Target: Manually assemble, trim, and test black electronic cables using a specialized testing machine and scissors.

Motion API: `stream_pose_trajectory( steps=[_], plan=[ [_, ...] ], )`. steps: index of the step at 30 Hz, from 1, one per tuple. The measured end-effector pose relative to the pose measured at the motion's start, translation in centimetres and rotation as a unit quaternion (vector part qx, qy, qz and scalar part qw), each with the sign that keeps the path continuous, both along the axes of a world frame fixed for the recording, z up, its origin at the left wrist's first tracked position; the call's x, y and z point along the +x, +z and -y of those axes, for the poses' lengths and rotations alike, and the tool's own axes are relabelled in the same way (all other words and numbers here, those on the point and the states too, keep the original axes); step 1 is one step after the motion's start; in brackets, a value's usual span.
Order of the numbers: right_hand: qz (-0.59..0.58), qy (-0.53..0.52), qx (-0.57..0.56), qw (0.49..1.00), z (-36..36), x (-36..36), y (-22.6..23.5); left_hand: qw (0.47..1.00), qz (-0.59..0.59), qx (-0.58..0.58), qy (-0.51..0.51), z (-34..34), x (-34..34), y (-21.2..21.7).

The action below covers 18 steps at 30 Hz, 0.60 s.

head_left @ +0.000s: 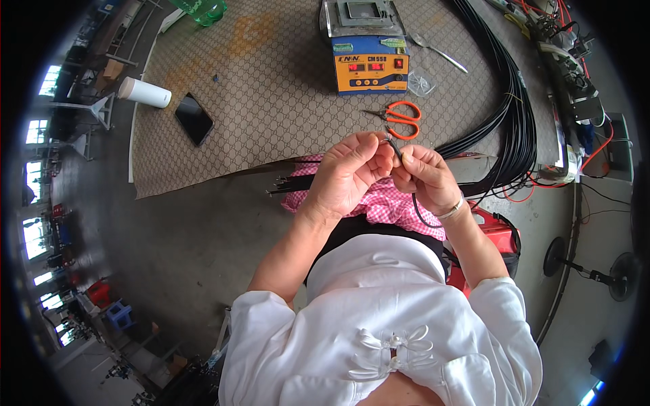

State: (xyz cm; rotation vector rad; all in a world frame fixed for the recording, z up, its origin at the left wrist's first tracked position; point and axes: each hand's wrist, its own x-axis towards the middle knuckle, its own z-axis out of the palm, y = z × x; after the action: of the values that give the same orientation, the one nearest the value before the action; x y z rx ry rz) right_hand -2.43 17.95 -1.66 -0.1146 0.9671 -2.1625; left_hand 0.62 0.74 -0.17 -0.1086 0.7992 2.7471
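Above my lap, at the table's near edge, my right hand point(431, 177) pinches a black cable point(397, 149) close to its end. The cable's length trails down below that hand point(420, 211). My left hand point(352, 169) is closed at the cable's tip, thumb against fingers; the fine wires there are too small to make out. Just beyond my hands lie scissors with orange handles point(404, 119). More black cables point(295, 184) with bared ends rest across my lap, beside my left wrist, over a pink checked cloth point(379, 201).
A blue and yellow soldering pot point(371, 73) stands at the back. Near it are a metal utensil point(440, 53) and clear plastic point(420, 82). A large black cable bundle point(518, 122) hangs off the right side. Left are a phone point(194, 120), white bottle point(145, 93) and green bottle point(203, 9).
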Motion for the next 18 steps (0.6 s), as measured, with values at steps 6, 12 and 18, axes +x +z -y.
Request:
stream_pose_trajectory(
  steps=[6,12,18],
  plan=[
    [0.0,0.003,-0.008,1.0,-0.03,-0.11,0.24,1.0,0.01,0.011,0.0,-0.13,-0.19,-0.04],
    [0.004,0.008,-0.014,1.0,0.03,-0.13,-0.13,1.0,0.017,-0.005,0.016,-0.26,-0.14,0.08],
    [0.011,0.012,-0.016,1.0,0.16,-0.16,0.23,1.0,0.016,-0.014,0.023,-0.2,-0.09,0.21]
  ],
)
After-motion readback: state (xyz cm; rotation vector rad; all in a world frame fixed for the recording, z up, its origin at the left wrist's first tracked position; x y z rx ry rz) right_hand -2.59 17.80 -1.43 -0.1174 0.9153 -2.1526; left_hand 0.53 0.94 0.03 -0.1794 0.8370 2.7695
